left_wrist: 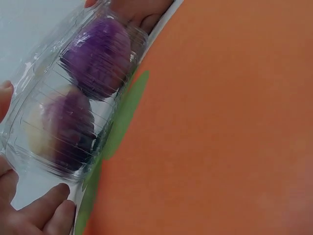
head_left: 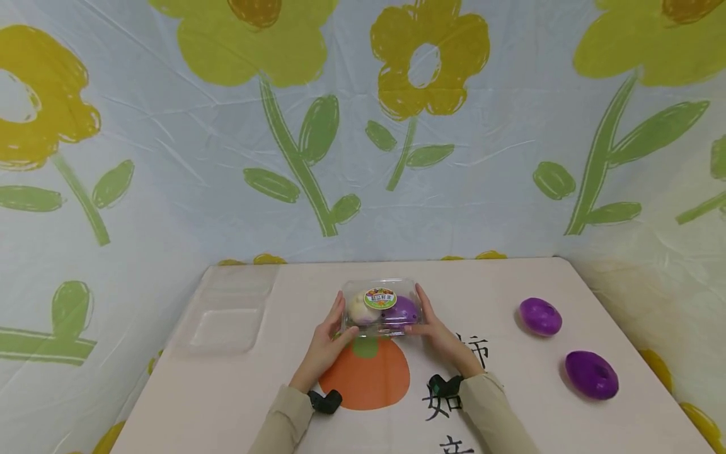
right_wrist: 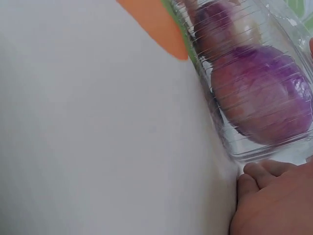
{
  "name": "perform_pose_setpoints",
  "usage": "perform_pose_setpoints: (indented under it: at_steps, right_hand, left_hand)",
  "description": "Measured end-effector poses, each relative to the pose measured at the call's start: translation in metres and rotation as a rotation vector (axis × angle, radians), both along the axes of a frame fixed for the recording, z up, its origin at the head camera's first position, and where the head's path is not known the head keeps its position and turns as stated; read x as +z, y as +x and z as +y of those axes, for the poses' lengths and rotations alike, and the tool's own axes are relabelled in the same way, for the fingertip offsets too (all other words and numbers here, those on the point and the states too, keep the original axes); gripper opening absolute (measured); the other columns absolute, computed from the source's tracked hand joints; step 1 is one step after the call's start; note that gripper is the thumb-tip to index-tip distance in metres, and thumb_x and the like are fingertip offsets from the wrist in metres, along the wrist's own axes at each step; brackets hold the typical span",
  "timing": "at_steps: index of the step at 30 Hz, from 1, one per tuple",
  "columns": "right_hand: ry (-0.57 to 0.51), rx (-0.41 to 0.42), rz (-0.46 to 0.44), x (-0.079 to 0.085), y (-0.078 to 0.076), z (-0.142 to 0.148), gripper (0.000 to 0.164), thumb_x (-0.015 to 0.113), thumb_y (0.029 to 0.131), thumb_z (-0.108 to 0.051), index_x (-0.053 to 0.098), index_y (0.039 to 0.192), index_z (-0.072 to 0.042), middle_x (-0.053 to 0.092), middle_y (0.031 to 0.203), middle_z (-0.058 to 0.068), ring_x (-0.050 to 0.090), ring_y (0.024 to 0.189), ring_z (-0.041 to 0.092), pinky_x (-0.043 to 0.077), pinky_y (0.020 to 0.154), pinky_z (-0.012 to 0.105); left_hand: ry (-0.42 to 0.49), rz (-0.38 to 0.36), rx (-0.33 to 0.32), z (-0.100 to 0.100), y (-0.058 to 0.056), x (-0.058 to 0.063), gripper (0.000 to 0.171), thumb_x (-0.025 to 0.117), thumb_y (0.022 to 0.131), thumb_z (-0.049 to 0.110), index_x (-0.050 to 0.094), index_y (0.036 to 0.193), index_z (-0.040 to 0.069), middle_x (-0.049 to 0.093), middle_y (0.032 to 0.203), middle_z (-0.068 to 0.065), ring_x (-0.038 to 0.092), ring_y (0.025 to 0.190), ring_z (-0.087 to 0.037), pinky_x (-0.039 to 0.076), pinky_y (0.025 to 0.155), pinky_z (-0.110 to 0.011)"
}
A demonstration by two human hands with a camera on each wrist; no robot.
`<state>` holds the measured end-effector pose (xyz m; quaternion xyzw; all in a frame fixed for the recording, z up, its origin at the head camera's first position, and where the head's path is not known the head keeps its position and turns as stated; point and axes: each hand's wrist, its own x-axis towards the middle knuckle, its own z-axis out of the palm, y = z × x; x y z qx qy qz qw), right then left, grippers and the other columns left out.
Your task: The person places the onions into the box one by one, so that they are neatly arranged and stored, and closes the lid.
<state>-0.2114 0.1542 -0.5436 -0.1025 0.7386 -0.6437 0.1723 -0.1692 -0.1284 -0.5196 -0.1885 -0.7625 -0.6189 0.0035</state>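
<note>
A clear plastic clamshell box [head_left: 367,331] with a round fruit label [head_left: 380,298] on its lid is closed around two things. One is pale cream and purple [left_wrist: 68,129], the other a rounded purple piece [head_left: 401,310], both like onions or turnips. My left hand [head_left: 326,339] grips the box's left end, thumb at the front and fingers along the side. At the right end, my right hand [head_left: 441,334] holds it the same way. The wrist views show fingers low beside the box's ends; some fingertips are hidden.
Two loose purple rounded pieces [head_left: 541,316] [head_left: 592,375] lie on the table's right side. Another clear plastic box [head_left: 224,329] lies opened at the far left. The tabletop [head_left: 187,403] bears a printed orange persimmon [head_left: 368,378] and black characters. A flowered cloth [head_left: 482,208] hangs behind.
</note>
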Motion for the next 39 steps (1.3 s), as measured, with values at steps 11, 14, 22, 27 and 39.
perform_pose_setpoints:
  at_steps: [11, 14, 22, 27, 39]
  right_hand:
    - [-0.062, -0.04, 0.051, 0.0, -0.03, -0.007, 0.104, 0.064, 0.084, -0.011, -0.006, 0.16, -0.023, -0.018, 0.165, 0.008, -0.022, 0.148, 0.032, -0.015, 0.113, 0.062]
    - [-0.078, -0.056, 0.061, 0.0, -0.04, -0.01, 0.104, 0.063, 0.084, -0.008, -0.005, 0.16, -0.022, -0.016, 0.165, 0.008, -0.021, 0.148, 0.031, -0.015, 0.114, 0.06]
    - [-0.118, -0.074, 0.053, 0.022, -0.054, -0.014, 0.101, 0.06, 0.083, 0.005, -0.005, 0.159, -0.009, -0.017, 0.164, 0.015, -0.02, 0.148, 0.033, -0.014, 0.116, 0.056]
    - [-0.108, -0.091, 0.057, 0.03, -0.06, -0.017, 0.1, 0.061, 0.084, 0.005, -0.003, 0.159, -0.008, -0.013, 0.164, 0.016, -0.015, 0.149, 0.033, -0.01, 0.118, 0.056]
    - [-0.292, -0.147, 0.096, -0.001, -0.088, -0.016, 0.097, 0.057, 0.084, 0.011, 0.002, 0.161, -0.014, -0.003, 0.164, 0.022, -0.002, 0.151, 0.035, -0.003, 0.121, 0.047]
  left_hand:
    - [0.061, 0.006, 0.001, 0.0, -0.034, -0.005, 0.07, 0.064, 0.097, 0.006, 0.022, 0.151, -0.009, 0.009, 0.163, -0.022, 0.017, 0.147, -0.036, 0.026, 0.113, -0.047]
    - [0.092, 0.006, 0.01, 0.001, -0.045, -0.013, 0.07, 0.063, 0.097, 0.007, 0.023, 0.152, -0.008, 0.01, 0.164, -0.019, 0.016, 0.148, -0.033, 0.025, 0.115, -0.046]
    - [0.101, -0.054, 0.017, 0.001, -0.075, -0.031, 0.074, 0.064, 0.098, 0.023, 0.022, 0.157, 0.005, 0.009, 0.166, -0.005, 0.016, 0.15, -0.021, 0.023, 0.118, -0.038]
    - [0.06, -0.069, -0.009, -0.002, -0.08, -0.008, 0.072, 0.062, 0.099, 0.015, 0.02, 0.154, -0.004, 0.007, 0.165, -0.01, 0.014, 0.15, -0.026, 0.023, 0.118, -0.044]
    - [0.075, 0.01, 0.036, 0.002, -0.097, -0.012, 0.065, 0.061, 0.099, 0.011, 0.027, 0.152, -0.007, 0.014, 0.162, -0.02, 0.016, 0.148, -0.033, 0.025, 0.115, -0.05]
